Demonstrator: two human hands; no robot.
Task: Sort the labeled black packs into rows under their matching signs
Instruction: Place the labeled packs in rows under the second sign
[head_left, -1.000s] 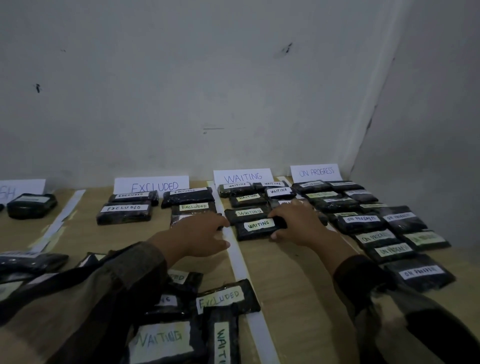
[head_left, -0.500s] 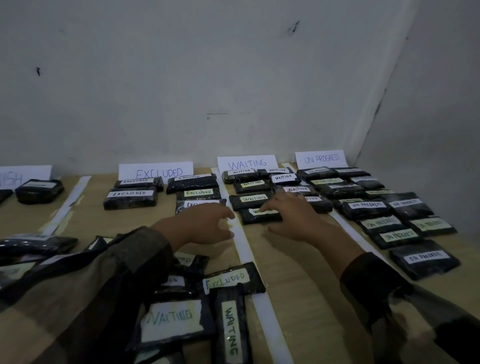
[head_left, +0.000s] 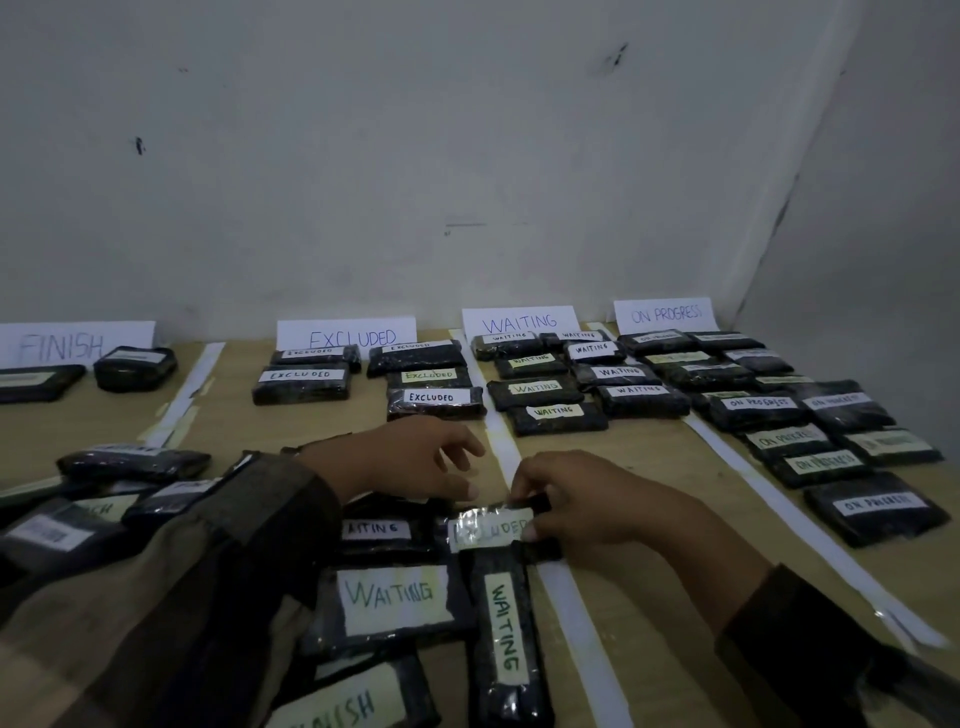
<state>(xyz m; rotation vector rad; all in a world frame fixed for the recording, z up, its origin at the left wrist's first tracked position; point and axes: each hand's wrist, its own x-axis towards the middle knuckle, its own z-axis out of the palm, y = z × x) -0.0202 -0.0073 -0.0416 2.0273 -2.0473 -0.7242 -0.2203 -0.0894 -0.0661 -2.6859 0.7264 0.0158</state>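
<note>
right hand (head_left: 587, 499) pinches the excluded pack (head_left: 491, 531); left hand (head_left: 410, 460) hovers, fingers loosely spread.

Four white signs stand against the wall: FINISH sign (head_left: 62, 345), EXCLUDED sign (head_left: 348, 335), WAITING sign (head_left: 519, 322), ON PROGRESS sign (head_left: 666, 314). Black wrapped packs with handwritten labels lie flat in rows below them: two under FINISH, five under EXCLUDED, more under the other two. The unsorted pile (head_left: 395, 597) nearest me overlaps. On top lies one EXCLUDED pack (head_left: 491, 529), label up, its right end pinched in my right hand (head_left: 582, 499).
</note>
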